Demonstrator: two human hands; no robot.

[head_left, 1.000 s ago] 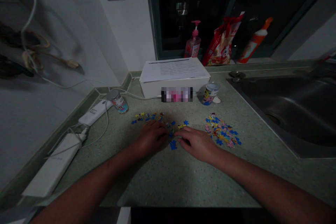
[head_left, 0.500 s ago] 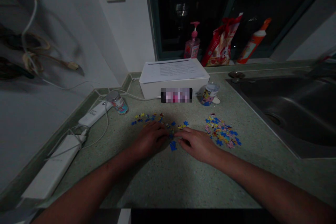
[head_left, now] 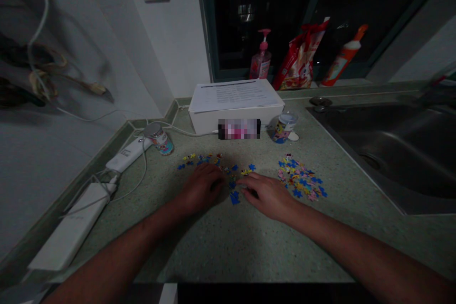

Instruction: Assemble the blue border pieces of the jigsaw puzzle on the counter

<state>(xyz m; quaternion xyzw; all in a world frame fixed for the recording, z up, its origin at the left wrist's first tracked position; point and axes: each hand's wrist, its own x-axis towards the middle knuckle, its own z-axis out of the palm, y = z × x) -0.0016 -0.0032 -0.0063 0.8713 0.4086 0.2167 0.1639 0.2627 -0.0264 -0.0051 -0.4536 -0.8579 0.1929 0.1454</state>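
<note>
Small blue jigsaw puzzle pieces (head_left: 234,197) lie between my hands on the counter, with another blue piece (head_left: 232,184) just above them. My right hand (head_left: 267,194) rests to their right, its index fingertip at the edge of that upper piece and a gap showing between finger and thumb. To the left, my left hand (head_left: 204,189) is loosely curled, thumb and index finger apart, with nothing visible between them. Behind it runs a row of mixed pieces (head_left: 203,158). A larger pile of loose puzzle pieces (head_left: 301,178) spreads right of my right hand.
A phone (head_left: 239,129) leans on a white box (head_left: 228,121) at the back. One jar (head_left: 284,128) stands beside a round lid (head_left: 293,137); another jar (head_left: 162,140) is at left, near white power strips (head_left: 76,225) and cables. The sink (head_left: 399,152) lies right.
My left hand has drawn slightly left, away from the blue pieces, showing more of the upper one. My right hand stays almost where it was.
</note>
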